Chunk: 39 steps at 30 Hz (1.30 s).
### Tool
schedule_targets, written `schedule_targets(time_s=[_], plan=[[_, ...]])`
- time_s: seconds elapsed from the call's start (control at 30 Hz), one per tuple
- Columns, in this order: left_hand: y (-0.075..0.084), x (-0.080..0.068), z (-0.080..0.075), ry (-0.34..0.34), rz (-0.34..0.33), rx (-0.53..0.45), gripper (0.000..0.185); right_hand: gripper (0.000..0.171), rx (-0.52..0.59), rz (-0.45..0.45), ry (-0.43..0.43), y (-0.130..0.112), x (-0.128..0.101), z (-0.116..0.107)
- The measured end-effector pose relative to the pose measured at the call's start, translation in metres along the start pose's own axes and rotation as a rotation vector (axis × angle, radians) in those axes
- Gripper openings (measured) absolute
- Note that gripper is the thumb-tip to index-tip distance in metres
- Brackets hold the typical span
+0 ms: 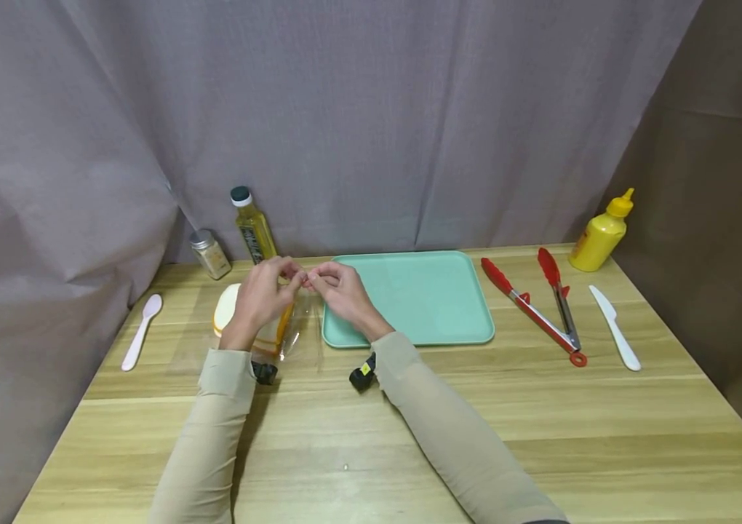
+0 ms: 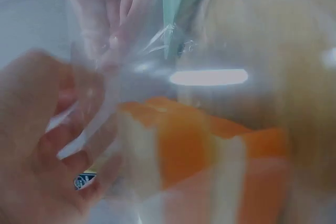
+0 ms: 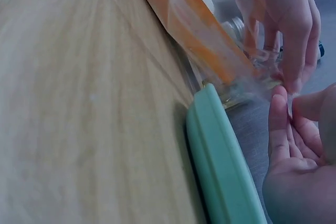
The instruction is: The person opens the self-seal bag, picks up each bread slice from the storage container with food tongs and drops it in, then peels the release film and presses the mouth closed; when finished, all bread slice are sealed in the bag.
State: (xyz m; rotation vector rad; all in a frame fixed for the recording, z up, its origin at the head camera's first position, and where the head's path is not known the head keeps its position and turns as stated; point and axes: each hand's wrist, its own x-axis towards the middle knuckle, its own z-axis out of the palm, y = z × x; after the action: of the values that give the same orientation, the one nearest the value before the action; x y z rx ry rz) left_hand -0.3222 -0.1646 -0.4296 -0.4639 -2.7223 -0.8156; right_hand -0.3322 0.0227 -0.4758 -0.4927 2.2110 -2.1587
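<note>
A clear plastic bag (image 1: 304, 342) lies on the table left of the tray, with sliced bread (image 1: 226, 308) in it; its orange-brown crusts (image 2: 184, 145) show through the film in the left wrist view. My left hand (image 1: 262, 297) is above the bread and pinches the bag's edge between thumb and fingers. Fingertip to fingertip with it, my right hand (image 1: 346, 295) pinches the same edge over the tray's left side. In the right wrist view the film (image 3: 247, 72) runs up to both sets of fingertips. The exact spot they grip is partly hidden.
The mint-green tray (image 1: 423, 298) is right of the bag. Behind the left hand stand an oil bottle (image 1: 254, 229) and a seasoning jar (image 1: 211, 255). A spoon (image 1: 142, 331) lies far left; red-tipped tongs (image 1: 541, 320), a white knife (image 1: 616, 327) and a yellow squeeze bottle (image 1: 599, 240) are right.
</note>
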Motion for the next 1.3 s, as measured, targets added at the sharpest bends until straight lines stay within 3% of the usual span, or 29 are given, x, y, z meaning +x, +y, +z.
schedule_targets(time_s=[0.2, 0.5, 0.67, 0.97, 1.3], plan=[[-0.009, 0.001, -0.007, 0.056, -0.074, -0.03, 0.018, 0.019, -0.029, 0.01, -0.011, -0.003, 0.0, -0.002], [-0.014, 0.004, -0.003, 0.07, -0.024, -0.089, 0.021, 0.021, -0.086, 0.048, -0.015, 0.0, 0.001, -0.018], [-0.014, 0.001, 0.003, 0.041, -0.018, -0.088, 0.024, 0.024, -0.144, 0.074, -0.082, 0.002, -0.006, -0.027], [-0.013, 0.001, 0.008, 0.013, -0.029, -0.084, 0.023, 0.022, -0.286, -0.01, -0.196, -0.005, -0.016, -0.037], [-0.018, -0.003, 0.015, 0.039, 0.005, -0.142, 0.017, 0.018, -0.399, -0.063, -0.279, -0.017, -0.031, -0.048]])
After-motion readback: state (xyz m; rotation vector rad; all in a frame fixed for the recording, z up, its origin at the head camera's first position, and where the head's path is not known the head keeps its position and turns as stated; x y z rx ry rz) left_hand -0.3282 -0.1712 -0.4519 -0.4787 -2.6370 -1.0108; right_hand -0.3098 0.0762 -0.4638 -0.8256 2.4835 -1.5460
